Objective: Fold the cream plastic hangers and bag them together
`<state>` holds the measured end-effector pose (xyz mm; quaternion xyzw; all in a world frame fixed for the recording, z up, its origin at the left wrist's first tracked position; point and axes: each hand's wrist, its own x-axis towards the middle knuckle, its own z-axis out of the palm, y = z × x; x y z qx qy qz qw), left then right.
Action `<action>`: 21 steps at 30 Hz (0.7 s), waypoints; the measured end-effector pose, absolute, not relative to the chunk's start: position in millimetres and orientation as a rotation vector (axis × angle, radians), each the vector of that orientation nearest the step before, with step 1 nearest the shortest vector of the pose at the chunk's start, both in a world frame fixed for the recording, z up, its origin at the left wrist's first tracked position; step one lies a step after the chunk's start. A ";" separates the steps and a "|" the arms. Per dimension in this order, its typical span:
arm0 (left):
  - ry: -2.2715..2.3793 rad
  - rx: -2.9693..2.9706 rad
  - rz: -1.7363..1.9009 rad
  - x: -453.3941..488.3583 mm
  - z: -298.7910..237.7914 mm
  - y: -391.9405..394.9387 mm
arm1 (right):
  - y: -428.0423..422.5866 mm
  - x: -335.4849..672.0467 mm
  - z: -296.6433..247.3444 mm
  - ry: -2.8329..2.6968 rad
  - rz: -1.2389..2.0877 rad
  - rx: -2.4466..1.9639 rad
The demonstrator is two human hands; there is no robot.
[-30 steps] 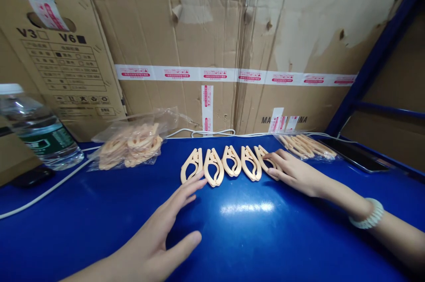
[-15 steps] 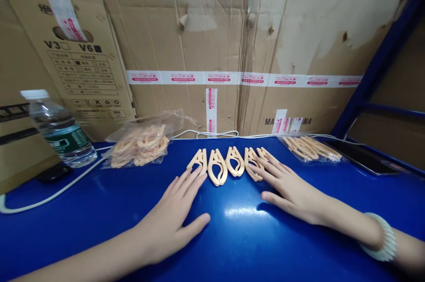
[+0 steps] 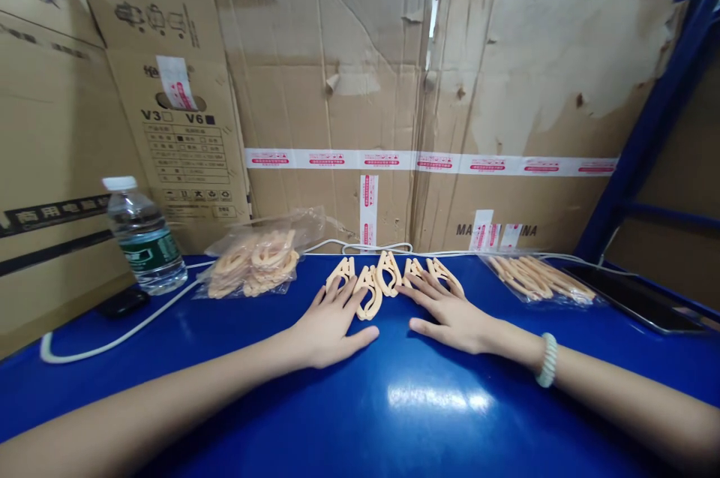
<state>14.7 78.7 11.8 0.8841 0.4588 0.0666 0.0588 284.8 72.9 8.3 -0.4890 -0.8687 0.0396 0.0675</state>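
Several peach plastic clips [image 3: 388, 272] lie in a row on the blue table [image 3: 416, 403], near its far edge. My left hand [image 3: 331, 324] lies flat and open, its fingertips resting on the leftmost clips [image 3: 344, 272]. My right hand [image 3: 450, 313] is also flat and open, fingers spread over the rightmost clips [image 3: 447, 274]. A white bead bracelet [image 3: 547, 360] sits on my right wrist. Neither hand grips anything.
A clear bag of the same clips [image 3: 256, 260] lies at the left. Another bag of clips [image 3: 534, 277] lies at the right, beside a dark phone [image 3: 635, 298]. A water bottle [image 3: 143, 238], a white cable [image 3: 112, 339] and cardboard boxes [image 3: 337, 110] line the back.
Both hands have slid forward and inward onto the ends of the clip row, pushing the clips closer together. The camera has tilted up and back, showing more of the boxes.
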 end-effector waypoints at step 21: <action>1.961 2.880 1.339 -60.2 49.6 116.1 | 37.4 279.5 10.9 -2.441 0.037 -1.359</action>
